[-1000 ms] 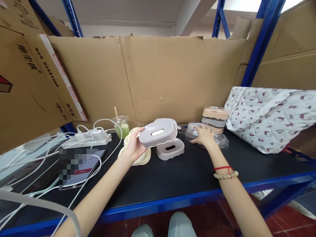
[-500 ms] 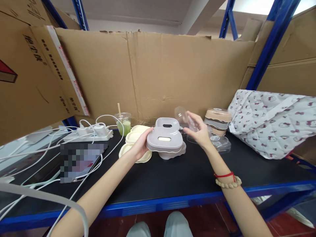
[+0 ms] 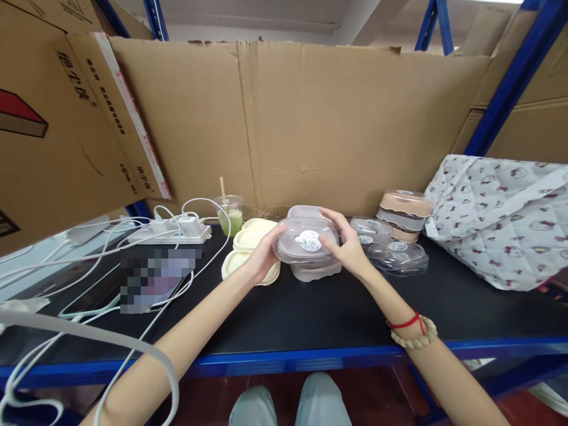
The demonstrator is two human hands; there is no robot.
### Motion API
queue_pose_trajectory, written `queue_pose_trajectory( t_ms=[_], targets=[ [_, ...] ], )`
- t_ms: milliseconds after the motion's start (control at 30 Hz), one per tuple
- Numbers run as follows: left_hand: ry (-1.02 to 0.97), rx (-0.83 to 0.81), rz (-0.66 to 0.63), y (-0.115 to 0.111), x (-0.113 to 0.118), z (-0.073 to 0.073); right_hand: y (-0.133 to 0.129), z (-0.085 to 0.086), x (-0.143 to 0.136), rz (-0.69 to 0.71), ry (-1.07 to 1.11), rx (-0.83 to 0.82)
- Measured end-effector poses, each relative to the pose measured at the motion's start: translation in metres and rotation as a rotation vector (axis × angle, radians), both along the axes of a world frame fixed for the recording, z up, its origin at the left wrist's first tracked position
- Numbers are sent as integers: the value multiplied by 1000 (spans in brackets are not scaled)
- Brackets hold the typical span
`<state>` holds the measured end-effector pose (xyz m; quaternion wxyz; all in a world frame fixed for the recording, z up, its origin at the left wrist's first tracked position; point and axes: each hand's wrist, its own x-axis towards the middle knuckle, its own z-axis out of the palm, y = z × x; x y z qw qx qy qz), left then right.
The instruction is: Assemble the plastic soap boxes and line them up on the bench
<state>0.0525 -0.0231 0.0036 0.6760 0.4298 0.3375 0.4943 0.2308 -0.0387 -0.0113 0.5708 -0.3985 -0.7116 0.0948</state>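
A grey oval box is held above other grey pieces at the middle of the table. My left hand grips its left side. On top of the box lies a clear lid with a round white label, and my right hand has its fingers on the lid's right side. Cream-coloured pieces lie behind and beside my left hand. Just right of my right hand are more clear lids with round labels.
Beige and grey boxes stand stacked at the right, beside a patterned bag. A cup of green drink, a power strip, cables and a blurred-out screen are at the left. Cardboard walls the back.
My right hand has brought a clear lid left and down onto the grey box. My left hand still holds the box. The view has shifted slightly.
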Motion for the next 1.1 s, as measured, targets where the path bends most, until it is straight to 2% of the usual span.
queue_pose_trajectory(
  t_ms=[100, 233, 433, 767, 867, 1033, 1100],
  targets=[
    [-9, 46, 57, 0, 0, -1, 2, 0, -1, -71, 154, -118],
    [14, 156, 47, -1, 0, -4, 3, 2, -1, 13, 217, -268],
    [61, 268, 1, 0, -1, -7, 2, 6, 2, 42, 315, -252],
    [88, 329, -14, -3, -3, -5, 2, 9, 8, 40, 346, -279],
    [35, 303, 8, -3, -2, -5, -2, 11, 6, 95, 292, -299],
    [4, 252, 27, -3, 0, -4, -8, 12, 2, 177, 269, -461],
    [16, 251, 36, -3, 0, -3, -8, 11, 2, 172, 275, -425]
  ],
)
